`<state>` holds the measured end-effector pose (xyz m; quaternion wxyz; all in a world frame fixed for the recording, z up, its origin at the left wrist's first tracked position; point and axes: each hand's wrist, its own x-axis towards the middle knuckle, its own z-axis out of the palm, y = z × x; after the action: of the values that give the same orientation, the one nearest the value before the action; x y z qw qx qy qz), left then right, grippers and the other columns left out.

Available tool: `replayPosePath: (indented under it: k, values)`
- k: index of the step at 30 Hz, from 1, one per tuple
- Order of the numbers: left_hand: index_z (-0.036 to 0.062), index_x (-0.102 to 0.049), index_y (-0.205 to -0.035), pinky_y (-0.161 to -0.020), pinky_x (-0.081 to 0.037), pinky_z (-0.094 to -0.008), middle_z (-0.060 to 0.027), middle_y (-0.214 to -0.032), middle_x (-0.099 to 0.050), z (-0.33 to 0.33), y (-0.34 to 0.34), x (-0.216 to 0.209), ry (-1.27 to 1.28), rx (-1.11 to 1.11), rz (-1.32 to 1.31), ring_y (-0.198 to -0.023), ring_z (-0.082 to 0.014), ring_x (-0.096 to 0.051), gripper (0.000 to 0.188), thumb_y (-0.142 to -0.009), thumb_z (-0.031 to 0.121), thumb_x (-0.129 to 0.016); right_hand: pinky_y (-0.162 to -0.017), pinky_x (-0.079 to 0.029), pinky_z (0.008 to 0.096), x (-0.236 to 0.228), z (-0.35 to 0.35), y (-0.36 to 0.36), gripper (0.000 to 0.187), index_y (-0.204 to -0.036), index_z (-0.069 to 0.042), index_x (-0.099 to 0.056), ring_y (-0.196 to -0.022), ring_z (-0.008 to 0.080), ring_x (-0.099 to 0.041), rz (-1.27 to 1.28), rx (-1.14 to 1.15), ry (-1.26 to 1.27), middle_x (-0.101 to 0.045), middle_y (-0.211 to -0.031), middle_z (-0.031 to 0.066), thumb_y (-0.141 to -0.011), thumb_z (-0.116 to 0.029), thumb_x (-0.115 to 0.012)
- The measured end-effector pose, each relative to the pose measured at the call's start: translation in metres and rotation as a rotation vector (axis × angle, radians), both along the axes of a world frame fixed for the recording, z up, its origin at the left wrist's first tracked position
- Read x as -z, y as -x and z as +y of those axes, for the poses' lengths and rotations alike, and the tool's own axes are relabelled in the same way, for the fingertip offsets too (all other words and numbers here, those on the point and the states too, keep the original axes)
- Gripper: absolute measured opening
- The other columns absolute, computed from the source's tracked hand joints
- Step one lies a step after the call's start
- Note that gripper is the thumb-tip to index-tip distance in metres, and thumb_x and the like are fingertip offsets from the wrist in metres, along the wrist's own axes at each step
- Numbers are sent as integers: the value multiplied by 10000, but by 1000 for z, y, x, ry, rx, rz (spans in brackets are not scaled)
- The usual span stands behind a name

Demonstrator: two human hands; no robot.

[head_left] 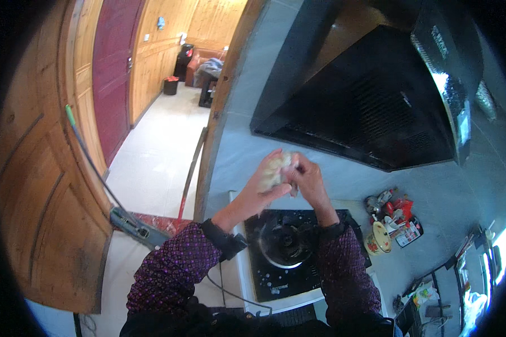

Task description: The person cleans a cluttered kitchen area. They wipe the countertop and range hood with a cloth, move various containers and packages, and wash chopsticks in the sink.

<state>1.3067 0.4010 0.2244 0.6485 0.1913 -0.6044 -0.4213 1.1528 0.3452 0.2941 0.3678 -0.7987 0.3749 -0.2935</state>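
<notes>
Above the stove, my left hand (258, 186) cups a pale, cream-white lumpy thing (275, 171), its thumb stretched out below. Blur keeps me from telling what kind of thing it is. From the right, my right hand (311, 183) closes its bent fingers on the edge of the same pale thing, and its fingertips are partly hidden. Beneath both hands lies a black gas cooktop (270, 276) with a round burner (287, 240). Patterned purple sleeves with dark cuffs cover both my forearms.
A dark range hood (371, 95) hangs ahead, above my hands. Right of the cooktop stand a flowered enamel pot (378, 238) and several packets and bottles (402, 212). At left are a wooden door (50, 208), a green-tipped pole (93, 157) and a red-ended stick (191, 174) in the doorway.
</notes>
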Motion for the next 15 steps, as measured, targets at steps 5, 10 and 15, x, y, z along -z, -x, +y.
replayPosePath:
  k: [5, 10, 15]
  values:
    - [93, -468, -1300, -890, -519, -326, -50, -1155, -576, -23, -13, -18, -148, 159, 119, -1064, -155, -579, 374, -953, 201, -557, -785, -499, 298, -3, 14, 13, 340, -1208, -79, -599, -928, 126, -587, -12, 69, 318, -627, -1043, 94, -890, -186, -654]
    - [86, -504, -1223, -763, -546, -262, -74, -1122, -580, -64, -38, -79, 263, -91, 385, -961, -159, -620, 311, -951, 222, -568, -835, -503, 301, 4, 22, 47, 345, -1241, -55, -579, -974, 148, -603, -165, 211, 98, -637, -1075, 93, -904, -112, -620]
    - [73, -499, -1158, -838, -486, -303, -80, -1108, -499, -105, -44, -172, 787, -763, 4, -995, -182, -538, 287, -934, 221, -600, -794, -495, 264, 26, 25, 69, 257, -1155, -7, -607, -861, 130, -617, -81, 296, 118, -646, -992, 55, -905, -67, -612]
